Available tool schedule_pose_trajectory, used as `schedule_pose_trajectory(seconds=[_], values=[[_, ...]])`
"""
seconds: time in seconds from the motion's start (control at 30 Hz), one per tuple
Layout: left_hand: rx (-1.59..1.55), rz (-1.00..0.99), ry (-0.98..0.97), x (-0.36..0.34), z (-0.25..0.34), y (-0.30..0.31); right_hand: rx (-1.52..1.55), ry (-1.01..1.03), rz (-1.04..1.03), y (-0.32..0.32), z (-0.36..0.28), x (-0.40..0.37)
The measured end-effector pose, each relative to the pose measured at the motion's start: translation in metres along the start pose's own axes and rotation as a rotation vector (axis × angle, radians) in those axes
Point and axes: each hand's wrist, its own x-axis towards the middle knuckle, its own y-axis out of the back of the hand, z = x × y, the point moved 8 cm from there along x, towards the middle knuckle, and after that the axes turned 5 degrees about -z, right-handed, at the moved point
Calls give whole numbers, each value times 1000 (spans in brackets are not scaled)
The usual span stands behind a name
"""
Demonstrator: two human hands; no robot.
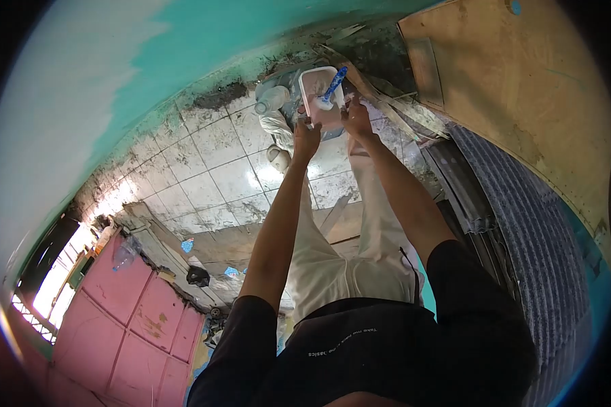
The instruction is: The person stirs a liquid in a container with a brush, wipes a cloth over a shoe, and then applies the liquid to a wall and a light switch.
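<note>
Wall in teal and white curves past the far end, and tiled floor runs wide off to the left, so that's the roomier side. Over on the right it's tight: wooden strips just beyond the right hand, a big wood panel past those, corrugated sheets flanking the right arm. And here's the white-rimmed tray, right ahead at the fingertips! Left hand pinches its near left corner, right hand grips the right side near the same end; both narrow, both holding it, though whether it's off the floor I can't tell. Blue-handled brush slants inside, white head nearer the hands, handle crossing the far right corner.
</note>
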Motion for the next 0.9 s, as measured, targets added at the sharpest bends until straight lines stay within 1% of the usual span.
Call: schedule_pose_trajectory(seconds=[0.07, 0.13, 0.2, 0.23, 0.27, 0.3, 0.33, 0.37, 0.4, 0.43, 0.47, 0.5, 0.53, 0.57, 0.6, 0.63, 0.67, 0.73, 0.77, 0.8, 0.87, 0.9], values=[[-70, 3, 21, -5, 3, 1, -17, -26, -10, 7, -5, -1], [-64, -12, 6, -7, 3, 1, -34, -48, -16, 16, -10, -2], [-64, -27, -11, -11, -9, -4, -214, 74, -34, 24, -26, -6], [-228, -29, 9, -13, -22, -8, -148, 34, -80, 34, -36, -9], [-393, -32, 26, -19, -16, -4, -150, 47, -67, 47, -50, -15], [-364, -70, 67, -28, -11, 0, -85, 78, -42, 61, -66, -23], [-365, -58, 45, -46, 14, 16, -19, 115, -18, 73, -82, -31], [-569, -44, 55, -66, 42, 31, 6, 225, 91, 87, -99, -41], [-774, -35, 59, -83, 63, 46, 6, 255, 108, 104, -120, -51], [-775, -24, 25, -94, 77, 63, 45, 273, 65, 123, -147, -65], [-815, -68, 72, -103, 88, 74, 81, 295, 22, 143, -175, -78], [-855, -112, 119, -112, 100, 86, 79, 328, 39, 163, -201, -91], [-857, -101, 85, -122, 122, 106, 130, 320, 12, 180, -222, -104], [-937, -178, 77, -135, 148, 120, 181, 314, -19, 194, -244, -118], [-1011, -258, 67, -144, 170, 132, 181, 348, -7, 212, -272, -133], [-1133, -346, -65, -150, 190, 142, 236, 336, -40, 226, -296, -149], [-1127, -336, -102, -155, 205, 160, 288, 328, -72, 239, -319, -162], [-1389, -619, -82, -189, 237, 171, 313, 382, -70, 263, -363, -195], [-1363, -524, -169, -209, 265, 192, 333, 416, -73, 275, -382, -207], [-1368, -515, -191, -221, 277, 202, 325, 436, -77, 282, -397, -221], [-1439, -583, -392, -247, 308, 224, 364, 449, -152, 292, -419, -244], [-1432, -498, -426, -256, 318, 233, 337, 486, -184, 300, -431, -255]])
